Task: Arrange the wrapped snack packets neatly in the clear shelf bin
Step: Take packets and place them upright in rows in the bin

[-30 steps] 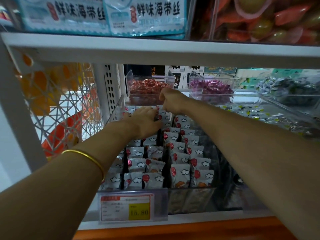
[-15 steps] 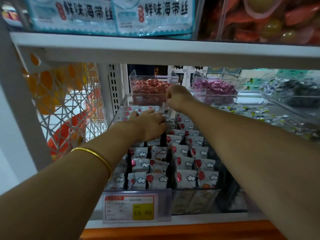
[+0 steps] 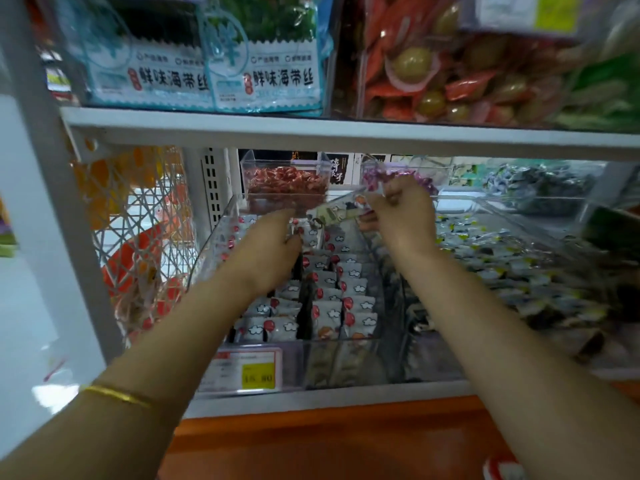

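A clear shelf bin holds rows of white snack packets printed with clouds and red balloons, standing upright. My right hand is raised over the back of the bin, pinching one wrapped packet that hangs tilted to its left. My left hand reaches into the back left of the bin, fingers spread flat over the packets there. Packets under my left hand are hidden.
A yellow price tag hangs on the bin's front. Behind stand clear bins of red candy and purple candy. Another bin of wrapped packets lies to the right. The upper shelf edge runs close above; a white wire panel is at left.
My right hand has lifted up and rightward with one packet pinched in it. My left hand stays on the back rows. The camera has tilted up.
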{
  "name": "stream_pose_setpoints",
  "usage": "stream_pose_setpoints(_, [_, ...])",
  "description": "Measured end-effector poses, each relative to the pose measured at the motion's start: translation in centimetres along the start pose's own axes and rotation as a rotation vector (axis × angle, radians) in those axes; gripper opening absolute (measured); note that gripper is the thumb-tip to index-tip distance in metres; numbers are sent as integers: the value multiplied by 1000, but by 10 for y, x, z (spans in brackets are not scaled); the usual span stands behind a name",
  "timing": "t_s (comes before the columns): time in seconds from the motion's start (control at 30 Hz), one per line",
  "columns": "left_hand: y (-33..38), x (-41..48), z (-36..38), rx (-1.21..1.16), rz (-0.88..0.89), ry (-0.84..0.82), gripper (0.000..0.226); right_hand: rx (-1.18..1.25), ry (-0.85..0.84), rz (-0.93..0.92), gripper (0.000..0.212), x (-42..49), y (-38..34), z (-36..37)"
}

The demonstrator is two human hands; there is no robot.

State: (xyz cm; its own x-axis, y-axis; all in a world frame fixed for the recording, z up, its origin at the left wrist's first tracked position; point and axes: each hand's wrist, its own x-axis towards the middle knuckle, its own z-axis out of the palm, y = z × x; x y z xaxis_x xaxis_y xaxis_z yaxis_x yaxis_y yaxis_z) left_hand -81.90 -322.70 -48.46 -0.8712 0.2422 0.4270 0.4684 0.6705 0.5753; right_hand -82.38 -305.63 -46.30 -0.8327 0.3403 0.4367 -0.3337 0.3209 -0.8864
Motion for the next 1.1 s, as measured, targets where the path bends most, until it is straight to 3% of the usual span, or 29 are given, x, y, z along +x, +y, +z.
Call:
stream_pose_setpoints(0.13, [15,-29,-1,-252,-98,80,44,249,-64,107,3,-39,-6,-26])
stream_pose_setpoints(0.27, [23,-45,-5,-635,-241,102,29,483,-132,189,13,-63,-9,-41])
stream_pose_setpoints(0.4, [26,-54,-12,-916,-347,87,16,746,-208,326,9,-75,-11,-48])
stream_pose_setpoints(0.53, [29,-58,-15,-1170,-403,107,8,824,-241,365,11,-80,-9,-47])
stream_pose_setpoints(0.73, [18,-57,-9,-1083,-408,148,7,795,-226,333,15,-80,-5,-43])
stream_pose_setpoints(0.97, [25,-60,-9,-740,-264,46,14,803,-193,316,6,-78,-5,-41])
stream_pose_setpoints(1.1, [30,-63,-6,-519,-167,13,23,674,-219,212,10,-79,-4,-41])
